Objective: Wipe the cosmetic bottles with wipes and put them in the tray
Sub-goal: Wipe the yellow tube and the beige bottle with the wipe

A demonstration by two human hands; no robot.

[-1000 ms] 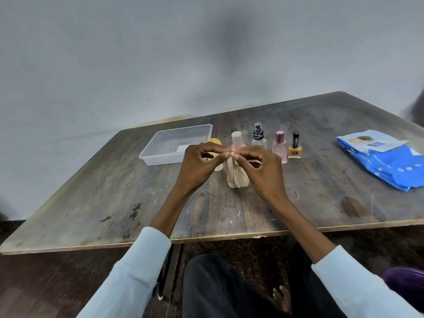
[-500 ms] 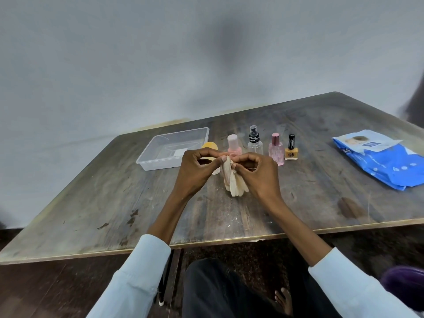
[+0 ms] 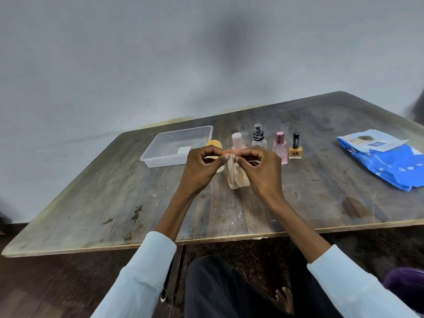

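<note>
Your left hand (image 3: 199, 167) and right hand (image 3: 261, 171) meet at the fingertips, both curled, pinching a wipe (image 3: 236, 173).

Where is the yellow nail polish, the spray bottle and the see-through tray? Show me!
yellow nail polish (image 3: 295, 152), head view, on its yellow glass body.
spray bottle (image 3: 258, 135), head view, on its black spray collar.
see-through tray (image 3: 160, 162), head view, on its near wall.

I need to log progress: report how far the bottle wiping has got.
Done: nothing visible; the clear tray holds no bottles. In hand: the left hand and right hand both pinch a wipe above the table. Left: all five bottles in the row, from the yellow-capped bottle to the nail polish, need wiping and placing.
</note>
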